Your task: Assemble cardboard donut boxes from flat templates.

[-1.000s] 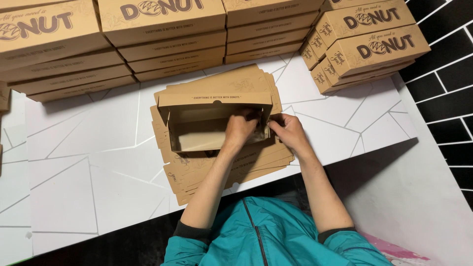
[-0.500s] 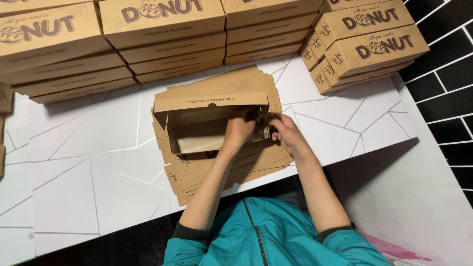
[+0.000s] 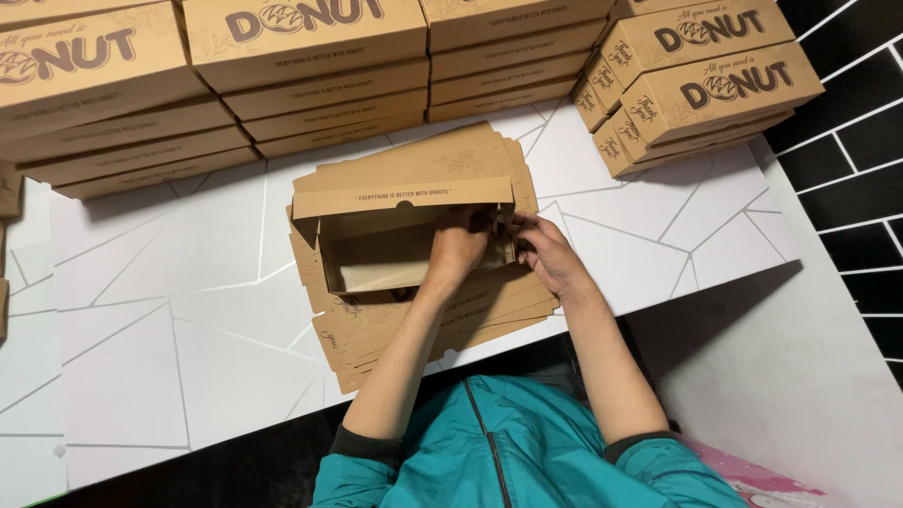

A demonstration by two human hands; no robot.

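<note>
A half-folded brown cardboard box (image 3: 395,235), matte and rectangular, sits on a pile of flat blanks (image 3: 442,320) on the white bench (image 3: 150,357). The left hand (image 3: 458,246) reaches inside, fingers curled on the right end wall; the right hand (image 3: 544,252) pinches that wall's outer flap. Both have barely shifted since earlier.

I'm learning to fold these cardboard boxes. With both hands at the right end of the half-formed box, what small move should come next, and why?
Probably press the right end wall inward until it locks. The left hand reaches inside the open box at that end, the right hand pinches it from outside, and the wall does not look seated yet. The box rests on a pile of flat blanks, so keep the push gentle.
</note>
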